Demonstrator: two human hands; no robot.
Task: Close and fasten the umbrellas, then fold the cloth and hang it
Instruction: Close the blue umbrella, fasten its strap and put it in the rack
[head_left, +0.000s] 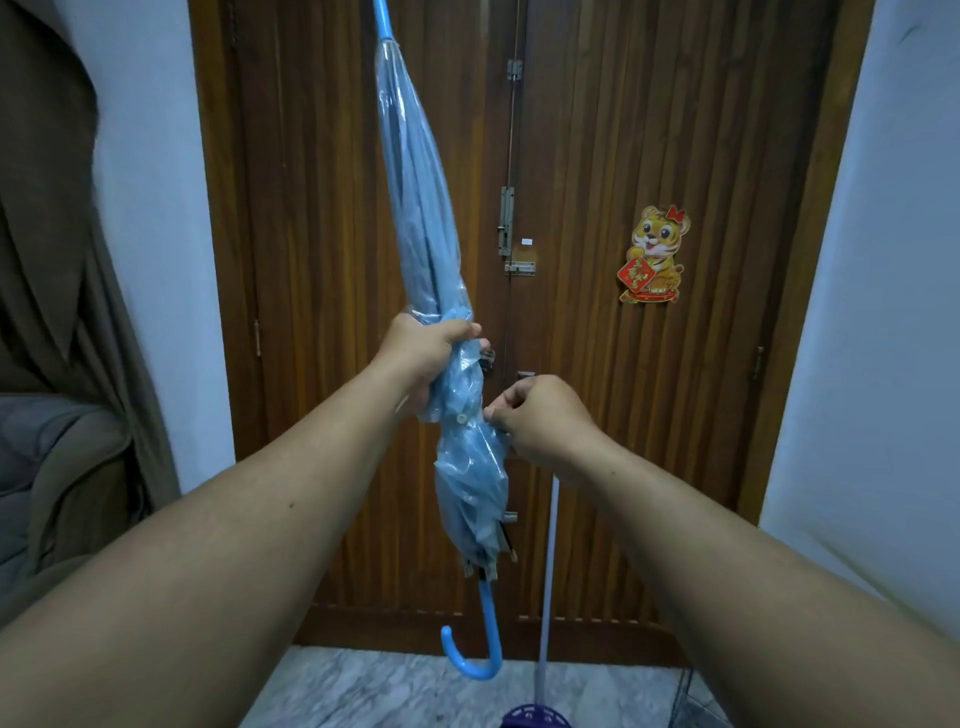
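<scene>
A closed light-blue plastic umbrella hangs upright in front of me, tip up and blue hooked handle down. My left hand is wrapped around its gathered canopy at mid-length. My right hand pinches the canopy's fastening strap just right of a small white snap button. The lower canopy bulges loosely below both hands. No cloth is in view.
A brown wooden double door with bolts and a tiger sticker stands straight ahead. A thin white pole rises from a dark blue base on the marble floor. A brown curtain and grey sofa are on the left.
</scene>
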